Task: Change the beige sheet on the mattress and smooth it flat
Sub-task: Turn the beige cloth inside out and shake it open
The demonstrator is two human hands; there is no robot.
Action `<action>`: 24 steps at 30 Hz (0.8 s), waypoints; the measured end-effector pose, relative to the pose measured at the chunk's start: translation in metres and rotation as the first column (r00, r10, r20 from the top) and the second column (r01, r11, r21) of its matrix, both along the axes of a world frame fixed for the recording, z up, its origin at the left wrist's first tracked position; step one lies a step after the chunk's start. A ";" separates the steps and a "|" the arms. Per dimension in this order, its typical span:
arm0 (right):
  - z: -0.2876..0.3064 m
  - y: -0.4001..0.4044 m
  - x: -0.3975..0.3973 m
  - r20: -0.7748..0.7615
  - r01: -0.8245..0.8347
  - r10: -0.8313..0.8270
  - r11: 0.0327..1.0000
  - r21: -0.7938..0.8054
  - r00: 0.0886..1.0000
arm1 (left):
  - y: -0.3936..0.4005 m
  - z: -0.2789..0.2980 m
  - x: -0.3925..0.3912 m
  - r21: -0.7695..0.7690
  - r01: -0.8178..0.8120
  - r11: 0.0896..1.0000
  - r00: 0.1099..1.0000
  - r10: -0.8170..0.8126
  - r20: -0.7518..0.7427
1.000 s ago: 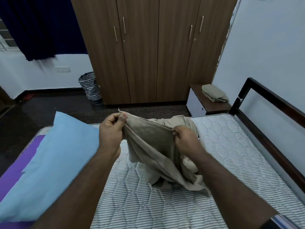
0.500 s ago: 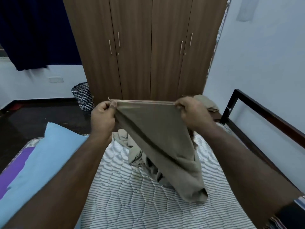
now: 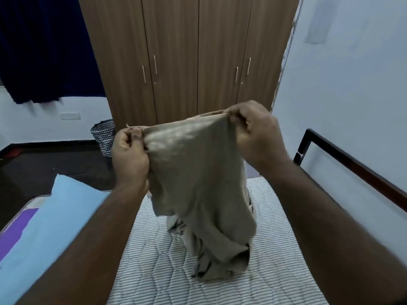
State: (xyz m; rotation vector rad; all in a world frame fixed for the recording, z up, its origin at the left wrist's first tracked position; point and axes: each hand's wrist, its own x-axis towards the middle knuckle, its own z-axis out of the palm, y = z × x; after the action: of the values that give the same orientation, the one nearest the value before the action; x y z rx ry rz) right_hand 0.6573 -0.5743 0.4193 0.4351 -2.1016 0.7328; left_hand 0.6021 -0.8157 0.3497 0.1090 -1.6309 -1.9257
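Note:
The beige sheet (image 3: 198,179) hangs bunched from both my hands above the bare striped quilted mattress (image 3: 154,260). My left hand (image 3: 130,155) pinches its upper edge at the left. My right hand (image 3: 257,133) grips the same edge higher up at the right. The sheet's lower folds trail down and rest on the mattress near the middle. The cloth hides the far part of the bed.
A light blue pillow (image 3: 50,227) lies on the left over a purple cloth (image 3: 15,225). A dark bed frame rail (image 3: 352,159) runs along the right wall. A brown wardrobe (image 3: 187,56) stands ahead, with a zigzag-patterned basket (image 3: 102,137) beside it.
Both hands have lifted the sheet higher off the mattress, the right hand rising above the left. My view has tilted upward, and more of the cloth now hangs free.

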 end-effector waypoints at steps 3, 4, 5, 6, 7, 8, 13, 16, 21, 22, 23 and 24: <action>-0.048 -0.011 0.011 0.405 -0.083 -0.021 0.968 0.237 0.914 | -0.015 -0.003 -0.006 0.005 -0.003 1.000 0.993 0.003 0.116; -0.064 -0.009 0.015 0.560 -0.117 -0.051 0.958 0.260 0.827 | -0.021 -0.008 -0.004 0.005 0.021 1.000 0.987 -0.021 0.160; -0.069 -0.004 0.017 0.598 -0.110 -0.032 0.974 0.200 0.801 | -0.025 -0.015 -0.003 -0.012 0.034 0.999 0.979 -0.031 0.202; -0.064 0.000 0.013 0.537 -0.069 0.007 0.993 0.097 0.844 | -0.025 -0.019 0.000 -0.038 0.030 0.999 0.974 -0.021 0.224; -0.052 0.001 0.008 0.412 -0.044 0.040 0.999 0.000 0.910 | -0.022 -0.020 0.002 -0.054 0.008 0.998 0.974 0.004 0.226; -0.042 0.000 0.004 0.292 -0.037 0.056 0.997 -0.069 0.955 | -0.016 -0.019 0.004 -0.047 -0.022 0.999 0.978 0.032 0.207; -0.047 -0.018 0.004 0.493 -0.185 0.114 0.978 0.097 0.862 | 0.002 -0.005 0.017 -0.003 -0.104 0.995 0.994 0.104 0.044; -0.054 -0.017 0.004 0.502 -0.217 0.177 0.976 0.021 0.847 | 0.020 0.000 0.038 -0.289 0.205 0.935 0.977 -0.213 0.005; -0.051 -0.024 0.005 0.523 -0.328 0.350 0.935 -0.137 0.778 | 0.037 -0.002 0.043 -0.430 0.718 0.548 0.692 -0.627 0.357; -0.054 -0.022 0.005 0.520 -0.321 0.375 0.927 -0.195 0.767 | 0.036 -0.002 0.042 -0.461 0.704 0.540 0.706 -0.599 0.378; -0.058 -0.018 0.006 0.510 -0.308 0.389 0.921 -0.239 0.767 | 0.034 -0.001 0.041 -0.494 0.676 0.547 0.733 -0.565 0.378; -0.062 -0.015 0.007 0.495 -0.299 0.393 0.918 -0.262 0.775 | 0.032 -0.002 0.040 -0.529 0.640 0.557 0.764 -0.535 0.361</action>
State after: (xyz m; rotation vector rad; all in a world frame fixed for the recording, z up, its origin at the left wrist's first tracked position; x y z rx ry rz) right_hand 0.6642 -0.5890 0.3574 0.5841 -2.4798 1.3782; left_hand 0.6417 -0.7836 0.3480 -0.6722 -2.5930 -1.6869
